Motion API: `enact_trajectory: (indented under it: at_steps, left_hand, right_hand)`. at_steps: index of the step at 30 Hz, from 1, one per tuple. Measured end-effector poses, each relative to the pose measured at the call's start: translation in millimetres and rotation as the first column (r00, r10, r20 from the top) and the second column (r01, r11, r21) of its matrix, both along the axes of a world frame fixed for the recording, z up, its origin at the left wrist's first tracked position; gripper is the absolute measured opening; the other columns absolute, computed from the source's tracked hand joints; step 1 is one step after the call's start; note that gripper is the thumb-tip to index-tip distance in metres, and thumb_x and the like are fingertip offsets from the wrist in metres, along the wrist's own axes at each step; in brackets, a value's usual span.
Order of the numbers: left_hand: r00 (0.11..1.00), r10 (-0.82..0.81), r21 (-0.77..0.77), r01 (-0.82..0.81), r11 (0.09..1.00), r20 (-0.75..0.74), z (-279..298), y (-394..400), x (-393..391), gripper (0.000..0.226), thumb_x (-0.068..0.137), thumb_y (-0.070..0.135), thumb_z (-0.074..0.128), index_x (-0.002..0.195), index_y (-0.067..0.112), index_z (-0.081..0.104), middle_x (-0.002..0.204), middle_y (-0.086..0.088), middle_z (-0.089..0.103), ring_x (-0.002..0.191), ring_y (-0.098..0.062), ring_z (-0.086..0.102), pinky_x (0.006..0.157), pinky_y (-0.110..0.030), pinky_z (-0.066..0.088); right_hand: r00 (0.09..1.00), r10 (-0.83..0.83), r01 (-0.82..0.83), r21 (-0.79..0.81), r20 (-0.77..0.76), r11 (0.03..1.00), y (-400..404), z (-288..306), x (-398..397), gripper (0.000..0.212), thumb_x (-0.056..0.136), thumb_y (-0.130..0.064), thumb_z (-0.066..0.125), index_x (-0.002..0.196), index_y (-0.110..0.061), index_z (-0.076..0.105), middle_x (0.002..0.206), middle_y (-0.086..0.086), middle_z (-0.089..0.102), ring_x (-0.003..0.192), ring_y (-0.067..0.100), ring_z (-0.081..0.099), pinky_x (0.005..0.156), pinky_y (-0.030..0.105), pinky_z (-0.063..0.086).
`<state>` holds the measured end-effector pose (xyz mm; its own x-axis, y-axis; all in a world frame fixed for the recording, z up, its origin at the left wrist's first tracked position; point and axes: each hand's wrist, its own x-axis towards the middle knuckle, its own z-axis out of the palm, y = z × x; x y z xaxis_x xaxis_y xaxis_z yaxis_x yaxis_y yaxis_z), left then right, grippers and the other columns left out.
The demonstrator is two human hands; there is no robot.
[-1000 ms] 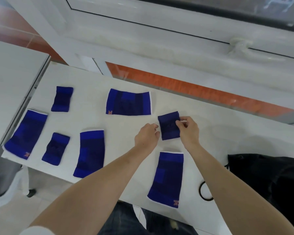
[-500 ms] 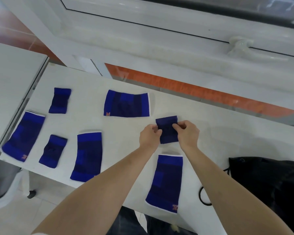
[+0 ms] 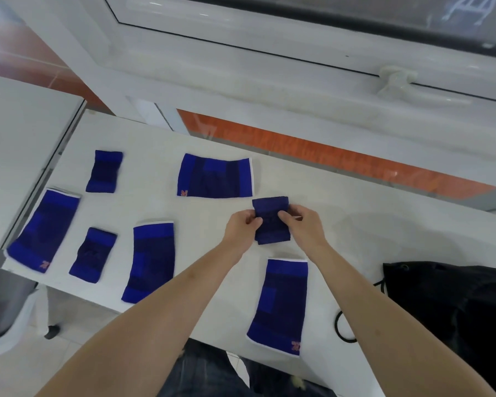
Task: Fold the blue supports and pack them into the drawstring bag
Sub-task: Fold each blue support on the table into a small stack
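A small dark blue support (image 3: 271, 219) is pinched at its two side edges, my left hand (image 3: 241, 229) on its left and my right hand (image 3: 302, 224) on its right, just above the white table (image 3: 341, 239). Several other blue supports lie flat: a wide one (image 3: 216, 176) behind my hands, a long one (image 3: 279, 306) near the front edge, another long one (image 3: 151, 260), two small ones (image 3: 104, 171) (image 3: 93, 255), and a long one (image 3: 43, 230) at the far left. The black drawstring bag (image 3: 453, 316) lies at the right, its cord (image 3: 344, 328) looping out.
A white window frame (image 3: 269, 81) with a handle (image 3: 395, 78) runs behind the table. A second white table (image 3: 20, 138) stands to the left across a narrow gap. A dark chair (image 3: 3, 296) is at the lower left.
My left hand has closed onto the small support's left edge, joining the right hand. Both hands now pinch it from the sides and it has lifted slightly and narrowed.
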<state>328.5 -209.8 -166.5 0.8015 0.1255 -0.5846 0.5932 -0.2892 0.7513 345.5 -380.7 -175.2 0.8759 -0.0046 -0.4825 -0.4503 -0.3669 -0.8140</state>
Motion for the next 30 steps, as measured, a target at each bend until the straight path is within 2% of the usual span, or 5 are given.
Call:
enact_trajectory:
  at_steps: [4,7,12,17,30]
  left_hand:
    - [0.990,-0.022,0.001,0.022,1.000,0.139,15,24,0,0.022,0.101,0.006,0.053,0.114,0.011,0.070,0.098,0.003,0.072,0.087,-0.008,0.067,0.070,-0.011,0.049]
    - [0.960,-0.045,0.103,0.017,0.995,0.276,24,39,1,0.020,0.099,0.008,0.059,0.114,0.015,0.068,0.102,0.004,0.068,0.089,-0.007,0.063,0.071,-0.007,0.047]
    - [0.901,-0.185,0.212,0.108,0.971,0.392,11,50,-16,0.026,0.092,0.002,0.069,0.116,0.014,0.068,0.111,0.004,0.068,0.099,-0.004,0.066,0.088,-0.014,0.052]
    - [0.798,-0.536,0.431,0.396,0.811,0.276,-18,50,-38,0.023,0.093,0.008,0.070,0.116,0.011,0.071,0.113,0.000,0.067,0.097,-0.012,0.065,0.093,-0.027,0.054]
    - [0.959,-0.179,0.216,0.131,0.968,0.219,-7,31,-34,0.029,0.102,0.017,0.059,0.130,0.023,0.053,0.104,0.004,0.067,0.093,-0.010,0.064,0.075,-0.011,0.046]
  right_hand:
    - [0.999,-0.034,0.032,0.114,0.015,0.993,13,20,3,0.017,0.100,-0.021,0.063,0.117,-0.017,0.068,0.096,-0.003,0.074,0.076,0.011,0.066,0.064,0.019,0.051]
    - [0.992,-0.010,-0.011,0.160,0.129,0.987,23,31,5,0.022,0.099,-0.011,0.064,0.119,-0.021,0.066,0.105,-0.005,0.075,0.088,0.010,0.071,0.070,0.019,0.055]
    - [0.934,0.200,-0.192,-0.055,0.295,0.980,13,28,-15,0.033,0.093,-0.002,0.071,0.118,-0.022,0.069,0.112,-0.014,0.071,0.101,0.000,0.068,0.091,0.019,0.054]
    - [0.897,0.439,-0.408,-0.283,0.055,0.868,-13,3,-37,0.031,0.097,-0.028,0.068,0.128,-0.032,0.067,0.121,-0.011,0.067,0.108,0.007,0.060,0.101,0.034,0.050]
    - [0.974,0.223,-0.196,-0.356,0.034,0.914,1,1,-25,0.030,0.093,-0.053,0.065,0.114,-0.031,0.064,0.105,-0.014,0.072,0.098,0.007,0.066,0.085,0.033,0.054]
